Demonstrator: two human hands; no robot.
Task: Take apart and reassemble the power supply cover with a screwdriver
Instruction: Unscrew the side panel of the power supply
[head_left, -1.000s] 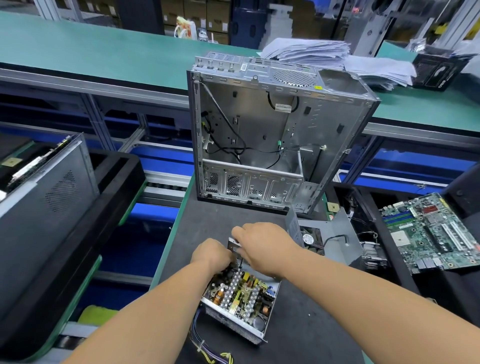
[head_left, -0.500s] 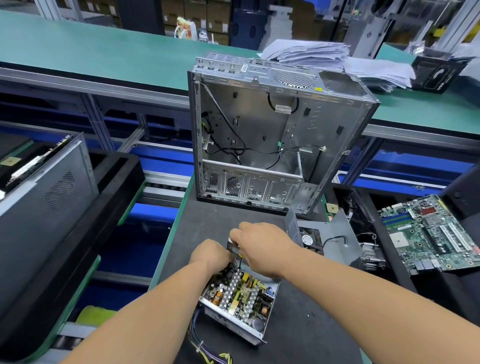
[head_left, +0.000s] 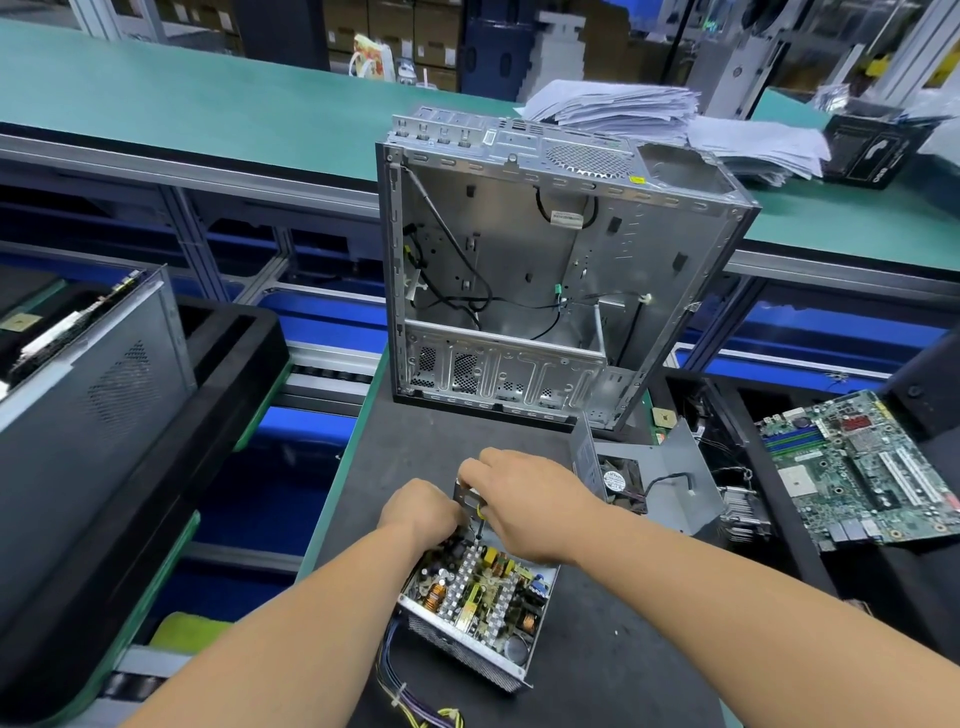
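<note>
Little has moved since the earlier frames: both hands stay at the far wall of the power supply, and only the view has shifted slightly.

The green bench (head_left: 171, 104) runs across the upper frame. A dark case (head_left: 88, 395) on a black tray (head_left: 228, 395) fills the left side. The open chassis (head_left: 545, 270) stands upright at centre on the dark mat (head_left: 415, 436), its interior facing the camera, black cables hanging inside. A paper stack (head_left: 623, 106) lies behind it in the upper right. A motherboard (head_left: 857, 467) lies flat at the right edge.

The cover (head_left: 670, 483), grey sheet metal with a fan inside, rests on the mat right of centre, apart from the power supply and just beside the right wrist.

The power supply (head_left: 483, 597) sits open in the lower centre, circuit board exposed, with a wire bundle (head_left: 410, 696) trailing from its near left corner toward the bottom edge.

The left hand (head_left: 421, 512) is curled at the supply's far left corner, fingers down against the unit; whether it grips anything cannot be told. The right hand (head_left: 530, 499) is curled over the upright far wall, fingers closed round a screwdriver (head_left: 479, 527), of which only a dark shaft with a yellow band shows below the knuckles, pointing down into the unit.
</note>
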